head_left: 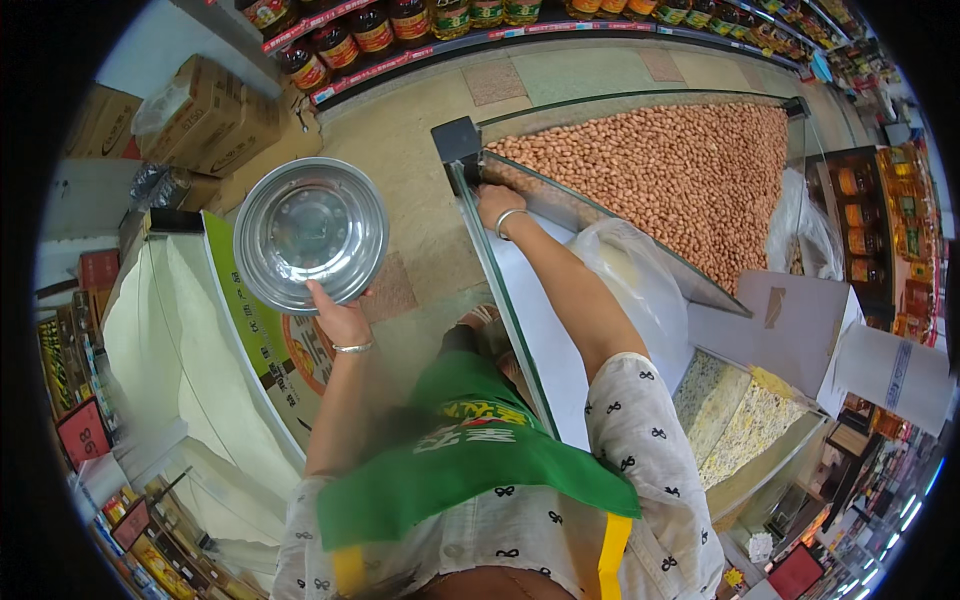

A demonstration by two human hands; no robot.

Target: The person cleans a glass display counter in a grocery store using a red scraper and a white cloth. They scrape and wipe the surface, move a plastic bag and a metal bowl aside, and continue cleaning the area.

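My left hand grips the rim of a round, shiny metal bowl, thumb on top; nothing shows inside it. The bowl is held out over the floor at the left. My right hand reaches down into the narrow front corner of a glass-walled bin, against the glass; its fingertips are hidden, so whether it holds anything is unclear. Beside that arm, inside the same bin, lies a clear plastic bag. Past a glass divider, a heap of shelled peanuts fills the neighbouring compartment.
A bin of white powdery goods stands at left, with cardboard boxes behind it. Bottle shelves run along the far side. A white carton and a bin of pale grains are at right. A black corner cap tops the glass.
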